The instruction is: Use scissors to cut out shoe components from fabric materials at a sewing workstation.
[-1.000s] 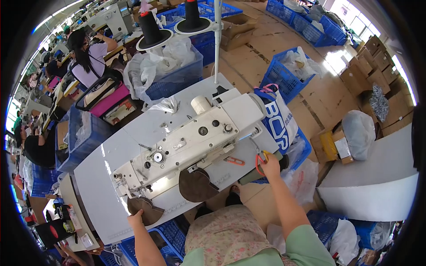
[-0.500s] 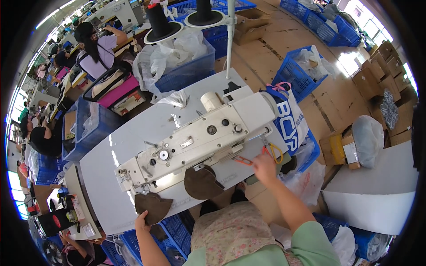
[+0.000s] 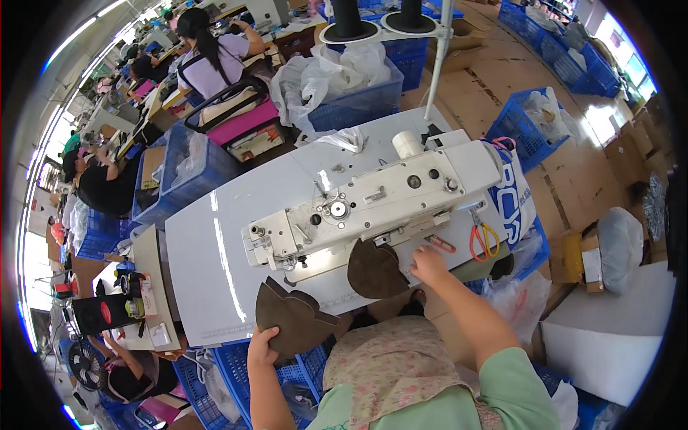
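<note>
My left hand (image 3: 264,346) pinches the lower left edge of a dark brown, curved fabric piece (image 3: 295,321), held over the table's front edge. A second brown piece (image 3: 374,270) lies at the front of the white sewing machine (image 3: 380,201). Just right of that piece, my right hand (image 3: 428,265) has its fingers curled in; anything inside them is hidden. Behind this hand lies a small orange-red tool (image 3: 440,244), perhaps thread snips. Scissors (image 3: 485,241) with red and yellow handles rest farther right.
The pale table (image 3: 208,265) carries a clear plastic bag (image 3: 344,140) at the back. Black thread cones (image 3: 347,20) stand beyond it. Blue crates (image 3: 193,175) surround the table, and a printed bag (image 3: 514,190) hangs at its right end. Other people sit at the far left.
The view has swung left. My right hand has come away from the scissors and moved left toward the second brown piece. The piece in my left hand has shifted right and turned.
</note>
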`<action>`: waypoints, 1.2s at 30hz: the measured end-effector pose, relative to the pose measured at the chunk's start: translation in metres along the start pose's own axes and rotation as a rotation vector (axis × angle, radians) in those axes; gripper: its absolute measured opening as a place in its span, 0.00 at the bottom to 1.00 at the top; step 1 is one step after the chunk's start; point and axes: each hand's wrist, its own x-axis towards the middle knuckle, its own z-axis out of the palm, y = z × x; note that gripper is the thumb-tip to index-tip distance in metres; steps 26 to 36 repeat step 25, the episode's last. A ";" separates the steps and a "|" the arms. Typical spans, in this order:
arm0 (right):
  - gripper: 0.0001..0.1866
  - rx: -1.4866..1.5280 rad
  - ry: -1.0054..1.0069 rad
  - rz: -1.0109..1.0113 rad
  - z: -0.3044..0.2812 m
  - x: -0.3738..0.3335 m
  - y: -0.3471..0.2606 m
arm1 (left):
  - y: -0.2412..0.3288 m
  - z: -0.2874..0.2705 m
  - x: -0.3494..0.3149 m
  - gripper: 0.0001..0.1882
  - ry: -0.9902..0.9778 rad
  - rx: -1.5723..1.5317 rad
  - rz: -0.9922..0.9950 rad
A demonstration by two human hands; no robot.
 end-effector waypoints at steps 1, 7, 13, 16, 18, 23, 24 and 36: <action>0.09 0.032 0.050 -0.009 -0.002 -0.002 -0.005 | -0.001 -0.002 -0.006 0.29 -0.010 0.003 0.001; 0.10 -0.190 -0.116 -0.061 0.010 0.006 0.002 | -0.008 0.020 -0.011 0.28 -0.300 -0.162 -0.100; 0.07 0.607 0.146 0.364 -0.034 -0.023 -0.014 | -0.009 0.061 -0.009 0.27 -0.358 -0.019 -0.100; 0.04 1.269 0.093 0.474 -0.060 -0.051 -0.021 | -0.015 0.095 -0.001 0.26 -0.393 0.023 -0.123; 0.05 1.524 0.081 0.470 -0.087 -0.071 -0.044 | -0.019 0.121 0.001 0.25 -0.434 0.071 -0.151; 0.16 2.048 -0.073 0.430 -0.105 -0.115 -0.078 | -0.039 0.171 0.014 0.26 -0.543 0.149 -0.221; 0.17 2.025 -0.037 0.411 -0.095 -0.122 -0.077 | -0.044 0.183 0.014 0.26 -0.576 0.157 -0.241; 0.18 2.000 0.007 0.399 -0.078 -0.131 -0.071 | -0.050 0.195 0.011 0.29 -0.532 0.234 -0.199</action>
